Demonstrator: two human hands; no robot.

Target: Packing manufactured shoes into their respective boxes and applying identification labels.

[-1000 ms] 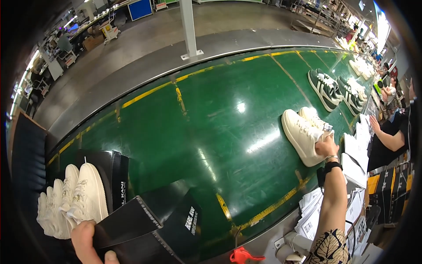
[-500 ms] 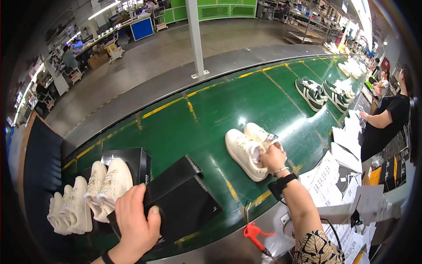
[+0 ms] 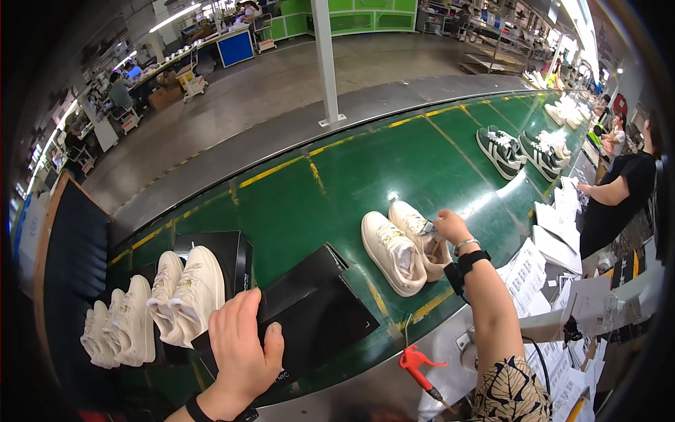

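A pair of cream sneakers (image 3: 385, 246) stands side by side on the green conveyor belt (image 3: 281, 200). My right hand (image 3: 453, 228) is closed in a pinch at the tongue of the right sneaker, beside a small dark tag (image 3: 427, 227). What its fingertips hold, if anything, is too small to make out. My left hand (image 3: 246, 344) lies on the left side of a black shoebox (image 3: 316, 316), its fingers stretched out and the thumb apart. Immediately left of that hand, another cream pair (image 3: 186, 295) rests against a second black box (image 3: 235, 257).
More cream sneakers (image 3: 130, 323) stand at the far left. Dark green sneakers (image 3: 500, 151) sit farther along the belt. A red air gun (image 3: 418, 366) hangs at the near edge. Paper sheets (image 3: 524, 274) line the right side, where a co-worker (image 3: 619, 200) stands.
My right hand has lifted from the sneaker's opening to the right sneaker's tongue. My left hand stays on the black shoebox. The whole view has shifted slightly.
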